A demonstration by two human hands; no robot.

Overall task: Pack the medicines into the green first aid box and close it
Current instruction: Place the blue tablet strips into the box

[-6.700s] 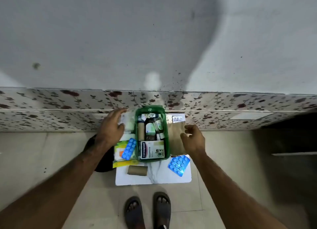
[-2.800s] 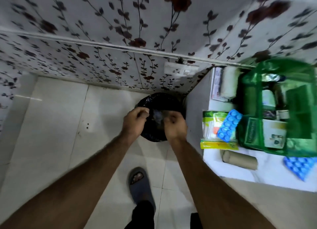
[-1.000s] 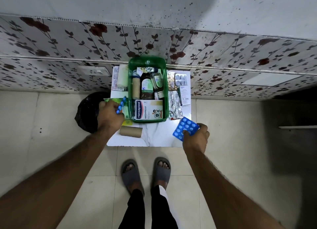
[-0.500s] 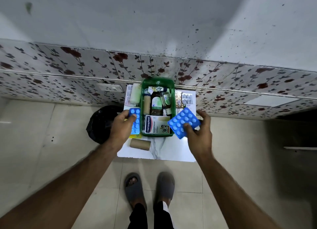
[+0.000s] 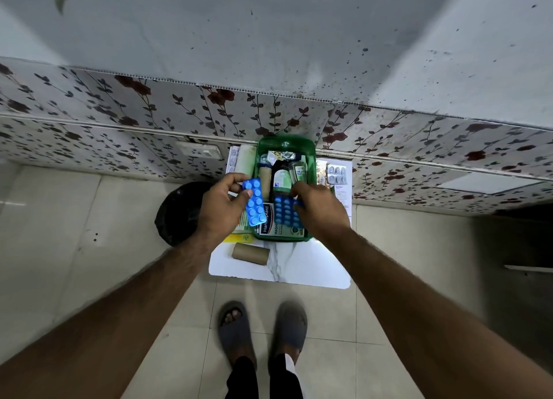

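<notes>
Left hand [image 5: 221, 210] | pinches blue strip [image 5: 253, 202] | over green box [image 5: 285, 145]

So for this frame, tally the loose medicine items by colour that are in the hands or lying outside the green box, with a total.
Blue blister packs: 2, one in the left hand at, one under the right hand at
Silver blister strips: 1, right of the green box
Brown bandage rolls: 1, on the white board
White rolls: 1, left of the box
Total: 5

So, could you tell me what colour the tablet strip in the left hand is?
Bright blue: the tablet strip shows best in the head view.
</notes>
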